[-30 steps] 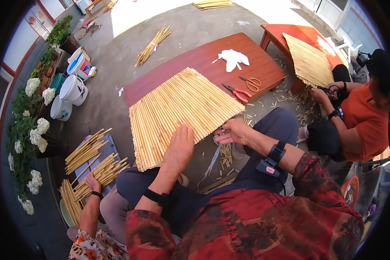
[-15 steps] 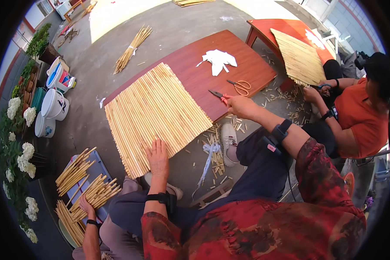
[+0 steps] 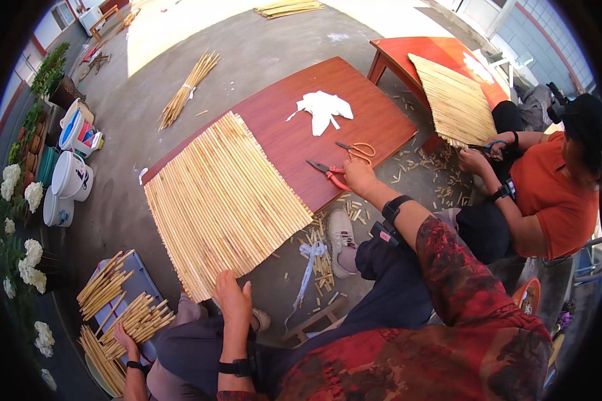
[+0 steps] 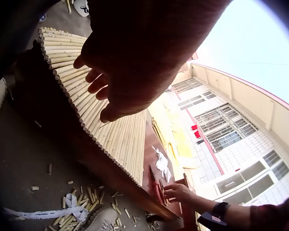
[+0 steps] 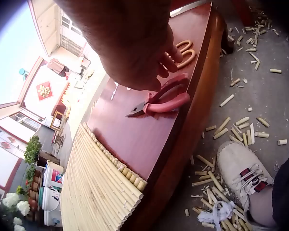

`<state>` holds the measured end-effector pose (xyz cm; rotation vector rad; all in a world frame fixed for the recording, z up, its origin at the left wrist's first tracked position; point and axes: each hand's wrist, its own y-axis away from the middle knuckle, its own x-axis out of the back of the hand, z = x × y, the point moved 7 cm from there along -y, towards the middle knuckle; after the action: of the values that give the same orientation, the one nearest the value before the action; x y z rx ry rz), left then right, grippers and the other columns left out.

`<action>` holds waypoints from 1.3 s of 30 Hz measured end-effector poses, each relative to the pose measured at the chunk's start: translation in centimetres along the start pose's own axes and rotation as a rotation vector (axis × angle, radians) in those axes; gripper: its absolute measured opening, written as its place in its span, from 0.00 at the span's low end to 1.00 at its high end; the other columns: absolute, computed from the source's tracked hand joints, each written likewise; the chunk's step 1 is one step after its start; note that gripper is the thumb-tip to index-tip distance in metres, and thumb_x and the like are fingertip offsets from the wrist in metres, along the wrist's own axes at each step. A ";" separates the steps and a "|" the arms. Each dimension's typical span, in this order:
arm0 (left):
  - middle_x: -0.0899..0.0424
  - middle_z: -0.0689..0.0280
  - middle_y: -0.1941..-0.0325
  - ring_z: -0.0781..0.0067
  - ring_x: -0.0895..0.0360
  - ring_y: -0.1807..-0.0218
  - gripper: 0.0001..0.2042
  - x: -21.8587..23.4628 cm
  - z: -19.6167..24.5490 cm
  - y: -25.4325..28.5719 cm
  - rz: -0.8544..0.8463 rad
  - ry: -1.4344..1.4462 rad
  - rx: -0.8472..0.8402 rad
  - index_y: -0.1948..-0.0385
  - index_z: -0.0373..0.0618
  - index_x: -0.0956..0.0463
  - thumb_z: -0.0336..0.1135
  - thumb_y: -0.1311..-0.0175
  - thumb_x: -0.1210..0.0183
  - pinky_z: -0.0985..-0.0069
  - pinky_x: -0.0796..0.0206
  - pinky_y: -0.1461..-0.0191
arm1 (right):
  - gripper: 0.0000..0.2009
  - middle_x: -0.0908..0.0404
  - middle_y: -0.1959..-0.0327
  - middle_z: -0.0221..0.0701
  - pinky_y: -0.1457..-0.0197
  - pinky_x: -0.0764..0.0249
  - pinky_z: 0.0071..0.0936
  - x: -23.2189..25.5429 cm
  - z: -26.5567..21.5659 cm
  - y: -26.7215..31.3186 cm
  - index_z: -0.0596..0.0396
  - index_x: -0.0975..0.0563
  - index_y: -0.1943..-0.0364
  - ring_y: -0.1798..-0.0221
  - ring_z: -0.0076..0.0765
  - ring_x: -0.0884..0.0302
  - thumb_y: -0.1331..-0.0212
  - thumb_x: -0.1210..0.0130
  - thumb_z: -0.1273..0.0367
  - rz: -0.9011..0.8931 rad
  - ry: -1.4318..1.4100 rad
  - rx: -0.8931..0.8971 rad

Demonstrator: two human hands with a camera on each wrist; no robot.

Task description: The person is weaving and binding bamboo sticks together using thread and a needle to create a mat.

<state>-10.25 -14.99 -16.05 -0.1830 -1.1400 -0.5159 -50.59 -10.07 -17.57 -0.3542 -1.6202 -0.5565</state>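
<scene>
Resting on a blue-grey tray at far left: loose sticks, with another person's hand upon them. Next, one mat of pale sticks, laid flat across the left part of the reddish tabletop. At its near edge, my left hand, fingers slightly bent and holding nothing; half a second ago I had it laid on the sticks, now it has drawn back, and whether it touches I cannot tell. Further right, one white cloth, crumpled. Then one pair of red-handled pliers, lying ungripped. Over their handles, my right hand, fingers loosely bent, no tool in them that I can see; one second ago it was at the mat's right edge, then at the pliers, and now it reaches beyond them. Just beside its fingers, one pair of scissors with orange handles. Judged from this shift, my work has passed from handling the mat to picking among tools, scissors seeming likelier than pliers.
</scene>
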 end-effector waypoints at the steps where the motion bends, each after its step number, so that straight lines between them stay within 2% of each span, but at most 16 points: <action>1: 0.32 0.51 0.50 0.52 0.39 0.44 0.23 -0.1 0.4 0.5 -0.068 0.156 0.033 0.54 0.35 0.34 0.34 0.53 0.40 0.60 0.49 0.42 | 0.10 0.27 0.60 0.42 0.55 0.32 0.39 0.0 -0.2 0.0 0.57 0.28 0.63 0.55 0.46 0.29 0.47 0.56 0.69 0.018 0.032 -0.018; 3: 0.28 0.49 0.55 0.50 0.33 0.50 0.19 -0.5 0.9 2.0 -0.130 0.331 0.038 0.57 0.34 0.31 0.37 0.49 0.44 0.65 0.41 0.48 | 0.09 0.27 0.60 0.42 0.55 0.32 0.40 0.1 -1.2 0.1 0.56 0.28 0.63 0.56 0.47 0.29 0.46 0.58 0.69 0.034 0.064 -0.012; 6: 0.27 0.49 0.56 0.49 0.31 0.53 0.19 -1.8 0.5 3.4 -0.222 0.404 0.110 0.57 0.34 0.31 0.38 0.48 0.45 0.66 0.39 0.49 | 0.08 0.26 0.65 0.44 0.56 0.32 0.40 -0.2 -0.7 -0.5 0.57 0.29 0.65 0.58 0.48 0.28 0.49 0.55 0.72 0.073 -0.039 -0.060; 9: 0.25 0.51 0.56 0.58 0.28 0.53 0.18 -4.9 -0.5 3.0 -0.328 0.557 0.204 0.57 0.32 0.30 0.36 0.46 0.46 0.73 0.37 0.50 | 0.05 0.26 0.71 0.45 0.62 0.30 0.38 -2.0 0.8 -2.0 0.59 0.29 0.69 0.64 0.47 0.26 0.52 0.53 0.74 0.180 -0.165 0.053; 10: 0.24 0.53 0.56 0.62 0.27 0.52 0.18 -5.4 -0.6 2.6 -0.333 0.679 0.248 0.57 0.32 0.30 0.36 0.45 0.46 0.73 0.37 0.51 | 0.04 0.27 0.76 0.44 0.69 0.31 0.35 -2.5 1.4 -2.6 0.61 0.30 0.72 0.70 0.44 0.26 0.53 0.50 0.75 0.133 -0.378 -0.013; 11: 0.24 0.54 0.56 0.65 0.27 0.52 0.17 -5.7 -0.8 2.5 -0.340 0.799 0.292 0.57 0.33 0.30 0.36 0.44 0.47 0.74 0.36 0.52 | 0.04 0.27 0.76 0.44 0.69 0.31 0.35 -2.8 1.3 -2.8 0.61 0.30 0.72 0.70 0.44 0.26 0.53 0.50 0.75 0.127 -0.377 -0.002; 13: 0.25 0.55 0.56 0.66 0.27 0.52 0.18 -6.1 -0.4 2.2 -0.402 0.899 0.347 0.56 0.34 0.31 0.37 0.43 0.47 0.74 0.36 0.53 | 0.05 0.28 0.77 0.40 0.75 0.34 0.31 0.5 -0.8 -1.0 0.60 0.31 0.71 0.76 0.37 0.28 0.51 0.51 0.74 0.217 -0.447 0.144; 14: 0.25 0.56 0.55 0.67 0.27 0.52 0.18 -6.6 0.0 2.2 -0.462 0.998 0.392 0.54 0.35 0.31 0.38 0.42 0.48 0.73 0.35 0.53 | 0.05 0.30 0.79 0.35 0.77 0.37 0.27 2.1 -2.3 0.1 0.60 0.31 0.69 0.78 0.28 0.32 0.49 0.51 0.73 0.145 -0.630 0.136; 17: 0.27 0.55 0.53 0.66 0.28 0.51 0.18 -7.8 1.6 2.6 -0.571 1.293 0.500 0.51 0.36 0.35 0.38 0.39 0.51 0.72 0.35 0.54 | 0.05 0.32 0.80 0.31 0.77 0.38 0.22 3.3 -6.2 3.0 0.60 0.31 0.68 0.79 0.22 0.36 0.47 0.52 0.73 -0.024 -0.758 0.185; 18: 0.27 0.55 0.53 0.66 0.28 0.51 0.18 -7.8 2.2 2.4 -0.568 1.294 0.497 0.51 0.36 0.35 0.38 0.39 0.51 0.72 0.35 0.54 | 0.07 0.29 0.76 0.40 0.64 0.33 0.29 4.0 -8.0 4.9 0.62 0.31 0.67 0.71 0.36 0.31 0.49 0.52 0.73 -0.113 -0.801 0.138; 20: 0.28 0.53 0.51 0.63 0.29 0.50 0.20 -7.4 4.3 2.1 -0.610 1.438 0.370 0.48 0.36 0.39 0.38 0.38 0.53 0.70 0.35 0.53 | 0.07 0.28 0.74 0.40 0.63 0.33 0.30 3.4 -10.2 7.5 0.61 0.31 0.68 0.70 0.38 0.30 0.49 0.51 0.73 -0.144 -0.715 0.295; 23: 0.29 0.52 0.51 0.62 0.29 0.50 0.20 -7.7 5.8 2.6 -0.665 1.656 0.388 0.47 0.36 0.40 0.37 0.37 0.54 0.69 0.34 0.52 | 0.06 0.27 0.73 0.41 0.62 0.33 0.31 1.3 -12.0 11.2 0.61 0.31 0.68 0.69 0.40 0.29 0.49 0.52 0.74 -0.161 -0.681 0.350; 27: 0.29 0.51 0.51 0.61 0.29 0.50 0.20 -8.7 6.1 3.1 -0.720 1.655 0.389 0.47 0.36 0.41 0.37 0.37 0.53 0.67 0.34 0.51 | 0.05 0.26 0.71 0.42 0.62 0.32 0.32 -0.6 -14.2 14.3 0.60 0.30 0.68 0.67 0.43 0.28 0.49 0.52 0.75 -0.257 -0.628 0.428; 32: 0.27 0.56 0.52 0.62 0.28 0.52 0.17 -10.3 6.0 2.8 -0.718 1.660 0.476 0.49 0.38 0.38 0.34 0.39 0.51 0.68 0.33 0.54 | 0.05 0.26 0.70 0.43 0.64 0.32 0.33 -1.9 -15.4 14.2 0.60 0.30 0.67 0.65 0.46 0.28 0.48 0.53 0.75 -0.307 -0.593 0.421; 34: 0.27 0.58 0.53 0.64 0.28 0.53 0.17 -10.4 6.1 2.5 -0.687 1.683 0.466 0.50 0.39 0.37 0.34 0.40 0.51 0.69 0.33 0.54 | 0.05 0.26 0.69 0.44 0.63 0.32 0.34 -2.0 -15.7 13.7 0.59 0.30 0.68 0.64 0.48 0.28 0.47 0.52 0.74 -0.221 -0.546 0.475; 39: 0.25 0.61 0.57 0.68 0.27 0.56 0.15 -10.3 5.9 1.4 -0.636 1.718 0.422 0.53 0.42 0.34 0.34 0.41 0.49 0.71 0.33 0.57 | 0.05 0.27 0.67 0.44 0.62 0.32 0.36 -2.3 -16.8 12.7 0.57 0.30 0.68 0.63 0.48 0.28 0.47 0.53 0.71 -0.219 -0.562 0.422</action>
<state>-17.64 -8.41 -22.70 0.8925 0.4556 -0.7012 -29.47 -8.44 -16.98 -0.0094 -2.2828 -0.2700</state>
